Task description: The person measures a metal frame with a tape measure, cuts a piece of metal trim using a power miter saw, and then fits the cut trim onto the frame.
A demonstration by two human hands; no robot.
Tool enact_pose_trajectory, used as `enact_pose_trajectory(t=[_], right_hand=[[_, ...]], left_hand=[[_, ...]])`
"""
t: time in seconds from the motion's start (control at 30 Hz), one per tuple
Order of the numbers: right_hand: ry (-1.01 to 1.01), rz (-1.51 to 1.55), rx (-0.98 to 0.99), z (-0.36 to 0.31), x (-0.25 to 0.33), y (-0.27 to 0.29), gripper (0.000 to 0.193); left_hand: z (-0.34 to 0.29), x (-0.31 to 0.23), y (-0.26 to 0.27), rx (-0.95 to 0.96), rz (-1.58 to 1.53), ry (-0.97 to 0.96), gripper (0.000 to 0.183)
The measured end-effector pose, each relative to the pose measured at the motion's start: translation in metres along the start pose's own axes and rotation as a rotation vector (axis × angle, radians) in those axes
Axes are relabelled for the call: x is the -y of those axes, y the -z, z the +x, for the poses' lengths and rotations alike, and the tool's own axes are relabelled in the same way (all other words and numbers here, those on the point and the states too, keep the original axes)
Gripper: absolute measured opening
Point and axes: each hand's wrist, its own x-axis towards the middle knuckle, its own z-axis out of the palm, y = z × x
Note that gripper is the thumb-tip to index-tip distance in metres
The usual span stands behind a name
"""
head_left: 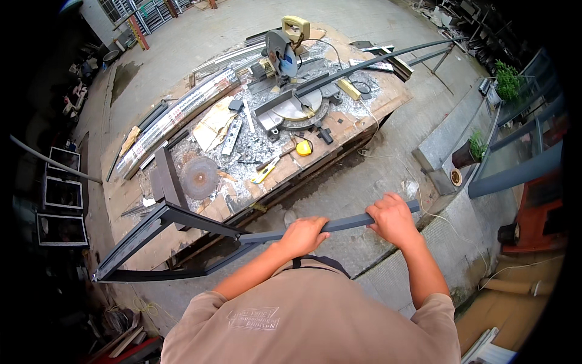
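A dark grey metal bar (348,222) lies across in front of my waist. My left hand (303,234) is closed over its middle. Near the bar's right end, my right hand (390,217) grips it from above, thumb and fingers bent round it. Toward the left, the bar meets an angular dark grey metal frame (136,236), whose far corner rests at the bench edge. Whether bar and frame are joined there, I cannot tell.
A mitre saw (294,103) stands on the wooden bench (382,100), with a long grey bar (388,60) across it. Metal shavings, a round disc (200,178), a yellow tape measure (304,148), a utility knife (264,173) and wrapped profiles (179,118) lie there. A cable (439,216) crosses the floor.
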Motion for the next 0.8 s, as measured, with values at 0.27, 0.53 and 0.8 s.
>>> enact_pose_trajectory(t=[0.27, 0.53, 0.8], right_hand=[[-0.206, 0.069, -0.015, 0.062, -0.046, 0.001, 0.037], [-0.258, 0.272, -0.019, 0.140, -0.101, -0.042, 0.037], [-0.041, 0.475, 0.121, 0.235, -0.194, -0.098, 0.035]], left_hand=[[0.129, 0.029, 0.052, 0.093, -0.015, -0.180, 0.039], [0.211, 0.072, 0.099, 0.167, 0.026, -0.124, 0.039], [0.280, 0.098, 0.111, 0.174, 0.116, 0.149, 0.041]])
